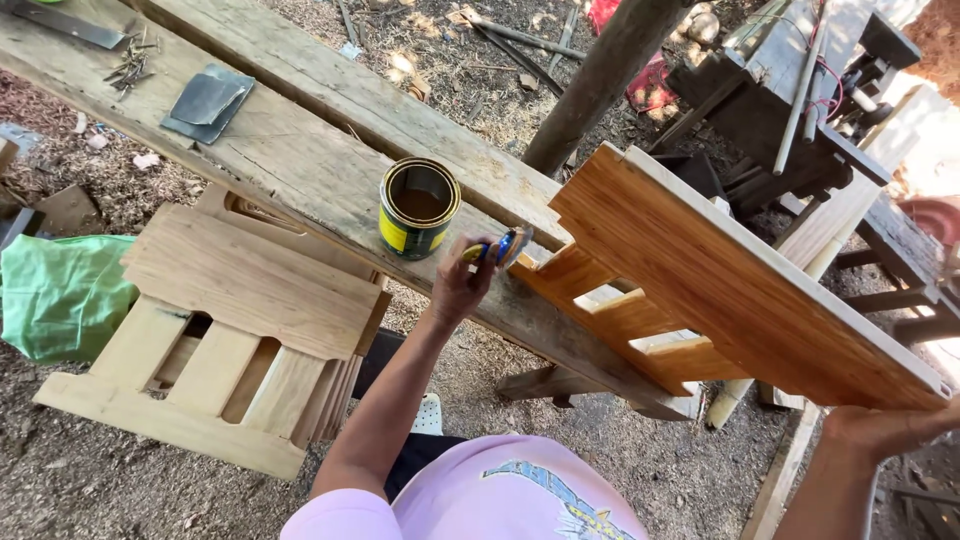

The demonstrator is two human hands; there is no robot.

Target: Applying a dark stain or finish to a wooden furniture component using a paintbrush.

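Left hand [462, 280] grip closed on brush [500, 246] pointing right, right hand [885, 425] gripping varnished panel's [730, 285] lower end, long axis diagonal

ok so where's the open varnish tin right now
In the head view the open tin stands upright on the long wooden bench, left of centre, just left of the left hand holding the brush against the varnished wooden panel.

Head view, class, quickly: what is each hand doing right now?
Left hand: closed on a blue-handled brush.
Right hand: grips the lower edge of the varnished wooden panel, fingers mostly hidden.
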